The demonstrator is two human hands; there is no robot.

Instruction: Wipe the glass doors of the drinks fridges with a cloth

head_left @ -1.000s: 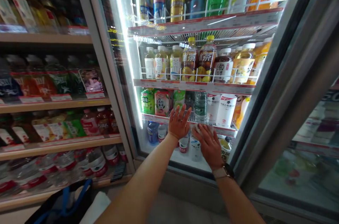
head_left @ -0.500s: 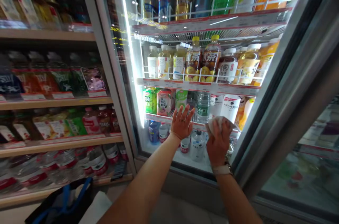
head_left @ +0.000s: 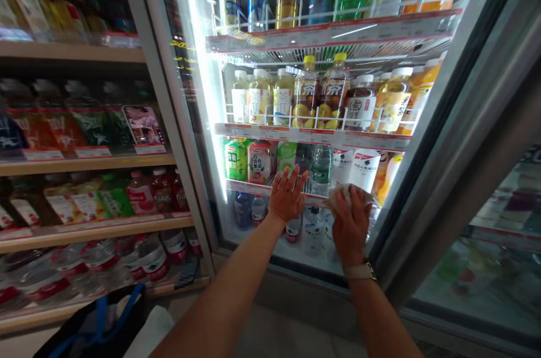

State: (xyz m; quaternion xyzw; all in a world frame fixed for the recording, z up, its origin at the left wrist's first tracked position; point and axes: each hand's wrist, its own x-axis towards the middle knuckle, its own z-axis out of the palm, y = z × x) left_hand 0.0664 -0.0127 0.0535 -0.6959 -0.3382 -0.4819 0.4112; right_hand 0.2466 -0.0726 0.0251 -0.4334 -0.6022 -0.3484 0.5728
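Observation:
My left hand lies flat with its fingers spread, apparently against the glass door of a lit drinks cooler. To its right, my right hand presses a crumpled pale cloth to the same glass, about level with the left. The palm covers part of the cloth. A watch with a light band is on the right wrist. Behind the glass, close to the hands, are a clear water bottle and a white-labelled bottle.
Open shelves of bottles on the left hold a phone propped upright. A dark bag with blue handles sits low at the left. A thick metal door frame runs down the right. Rows of cans and bottles fill the cooler's shelves.
The view has shifted slightly. My right hand and the cloth sit almost where they were on the glass, the hand turned a little. My left hand stays spread.

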